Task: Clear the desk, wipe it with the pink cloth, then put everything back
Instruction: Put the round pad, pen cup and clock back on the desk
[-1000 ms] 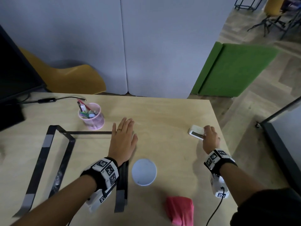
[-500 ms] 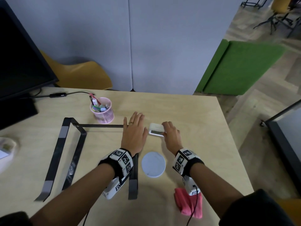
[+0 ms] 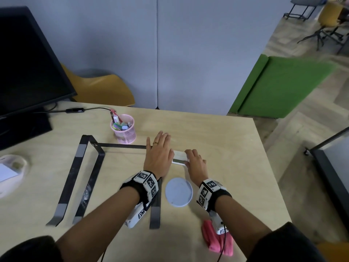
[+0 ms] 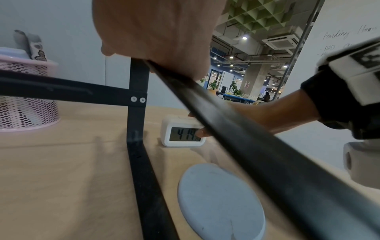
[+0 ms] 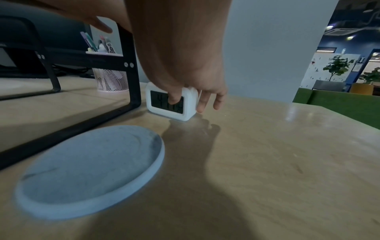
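A small white digital clock [image 3: 179, 157] stands on the wooden desk [image 3: 217, 140] just right of the black metal stand [image 3: 81, 167]. My right hand [image 3: 191, 158] grips the clock [image 5: 164, 104], thumb on its display and fingers behind it. My left hand [image 3: 159, 150] lies flat and open on the stand's right top bar [image 4: 226, 129]. A round grey coaster [image 3: 178, 191] lies between my wrists. The pink cloth [image 3: 211, 241] sits crumpled at the desk's near edge, partly hidden by my right wrist camera.
A pink mesh pen cup [image 3: 123, 130] stands behind the stand's back bar. A black monitor [image 3: 28, 63] and a cable [image 3: 75, 110] fill the left rear. A white object [image 3: 11, 173] lies at far left. The desk's right edge [image 3: 272, 176] is close.
My right hand carried the clock from near the desk's right edge leftward to beside the stand and my left hand. The left hand stayed on the stand.
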Tool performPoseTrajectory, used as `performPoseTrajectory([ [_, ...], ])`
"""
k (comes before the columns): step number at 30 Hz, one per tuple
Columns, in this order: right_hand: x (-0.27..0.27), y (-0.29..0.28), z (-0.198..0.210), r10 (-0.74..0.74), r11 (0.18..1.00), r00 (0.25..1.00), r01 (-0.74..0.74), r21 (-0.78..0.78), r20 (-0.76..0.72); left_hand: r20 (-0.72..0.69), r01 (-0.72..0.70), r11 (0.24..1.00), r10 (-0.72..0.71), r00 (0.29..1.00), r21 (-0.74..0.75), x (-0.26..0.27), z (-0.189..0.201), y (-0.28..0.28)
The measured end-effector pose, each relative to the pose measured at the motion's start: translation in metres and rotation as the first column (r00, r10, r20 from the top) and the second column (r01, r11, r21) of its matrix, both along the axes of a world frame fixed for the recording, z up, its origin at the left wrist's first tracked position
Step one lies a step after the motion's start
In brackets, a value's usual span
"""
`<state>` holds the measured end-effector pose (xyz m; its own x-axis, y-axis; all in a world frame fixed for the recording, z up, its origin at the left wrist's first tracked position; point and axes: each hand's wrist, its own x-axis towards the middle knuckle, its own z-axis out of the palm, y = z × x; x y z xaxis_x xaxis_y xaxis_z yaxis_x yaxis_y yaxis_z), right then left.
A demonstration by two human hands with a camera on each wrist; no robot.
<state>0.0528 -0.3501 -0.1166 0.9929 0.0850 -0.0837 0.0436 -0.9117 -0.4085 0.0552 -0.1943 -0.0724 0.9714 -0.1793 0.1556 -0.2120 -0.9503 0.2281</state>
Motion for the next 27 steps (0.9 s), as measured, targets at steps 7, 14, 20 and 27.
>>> performPoseTrajectory([
  [7,-0.022,-0.019,0.011,-0.026,1.0,0.998,0.027,0.014,-0.059,-0.105,0.02,0.996,-0.012,0.994,0.083,0.0,0.007,0.001],
  [14,-0.077,-0.064,0.015,-0.05,0.999,0.993,0.05,-0.006,-0.109,-0.224,0.144,0.962,-0.092,0.97,0.232,-0.025,0.02,-0.018],
  [20,-0.134,-0.096,0.01,-0.092,0.994,0.973,0.077,-0.076,-0.214,-0.32,0.309,0.951,-0.298,0.899,-0.016,-0.114,0.014,-0.087],
  [27,-0.181,-0.111,0.002,-0.332,0.927,0.875,0.372,0.052,-0.352,-0.689,-0.053,0.943,-0.2,0.696,-0.328,-0.166,-0.04,-0.125],
])
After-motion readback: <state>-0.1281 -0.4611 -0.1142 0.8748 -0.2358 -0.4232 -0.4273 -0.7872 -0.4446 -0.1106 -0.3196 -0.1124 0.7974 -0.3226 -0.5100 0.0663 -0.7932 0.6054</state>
